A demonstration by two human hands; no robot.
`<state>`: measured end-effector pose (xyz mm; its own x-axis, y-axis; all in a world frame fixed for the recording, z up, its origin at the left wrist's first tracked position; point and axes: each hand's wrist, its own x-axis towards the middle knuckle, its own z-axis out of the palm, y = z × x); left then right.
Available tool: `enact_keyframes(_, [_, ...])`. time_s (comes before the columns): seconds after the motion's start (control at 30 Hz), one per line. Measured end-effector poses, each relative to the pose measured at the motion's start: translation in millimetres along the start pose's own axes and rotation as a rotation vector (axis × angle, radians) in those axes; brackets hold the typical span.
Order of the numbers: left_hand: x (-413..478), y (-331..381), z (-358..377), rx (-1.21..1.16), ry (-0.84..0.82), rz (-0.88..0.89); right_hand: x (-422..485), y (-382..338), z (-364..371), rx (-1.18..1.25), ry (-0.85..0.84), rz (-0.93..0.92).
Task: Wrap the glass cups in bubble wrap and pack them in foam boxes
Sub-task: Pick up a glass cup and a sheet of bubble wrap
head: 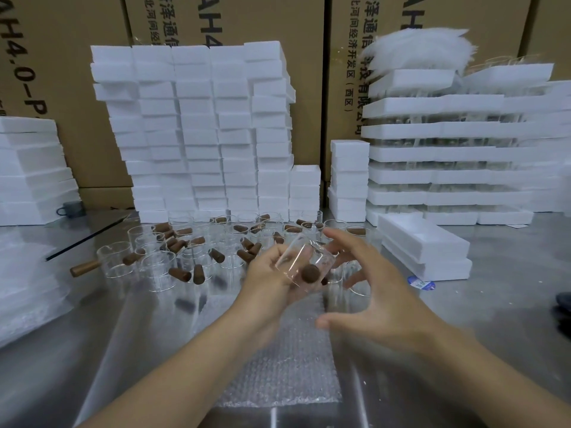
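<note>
Glass was judged ready for wrapping: the cup (304, 264) was held tilted in the left hand (272, 273) just above the far end of the bubble wrap sheet (278, 359) laid on the worktop (463, 319), the grip curled round it, while the right hand (380, 291) was spread beside it, holding nothing. Next, it would need to be set down on the sheet and rolled. It was seen as clear, with a stubby brown handle (310, 274).

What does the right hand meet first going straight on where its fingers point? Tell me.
The glass cup held in the left hand; the right hand points its open fingers at it, though depth is unclear.
</note>
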<state>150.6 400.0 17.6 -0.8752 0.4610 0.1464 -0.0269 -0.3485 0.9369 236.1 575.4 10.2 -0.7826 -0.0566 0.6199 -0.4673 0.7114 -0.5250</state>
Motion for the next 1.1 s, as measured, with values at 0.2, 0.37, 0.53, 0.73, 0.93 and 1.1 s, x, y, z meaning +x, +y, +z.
enact_keyframes(0.2, [-6.3, -5.6, 12.1, -0.206, -0.025, -0.187, 4.7, 5.6, 0.1, -0.179, 0.143, -0.155])
enact_keyframes(0.37, [-5.0, -6.3, 9.6, -0.133, -0.04, -0.188, 5.2, 2.9, -3.3, -0.253, 0.191, -0.197])
enact_keyframes(0.53, [-4.8, -1.3, 4.7, 0.109, -0.013, -0.063, 4.7, 2.1, -3.1, -0.243, 0.253, -0.185])
enact_keyframes(0.73, [4.2, 2.5, -6.1, 0.407, 0.037, 0.243, 5.0, 0.7, -10.2, -0.274, 0.302, -0.137])
enact_keyframes(0.93, [3.4, 2.1, -13.5, 1.019, -0.123, 0.648, 4.6, -1.6, -7.1, -0.274, 0.272, -0.183])
enact_keyframes(1.1, [10.9, 6.6, -16.9, 0.785, -0.088, 0.562, 4.2, -1.6, -4.9, -0.223, 0.222, -0.167])
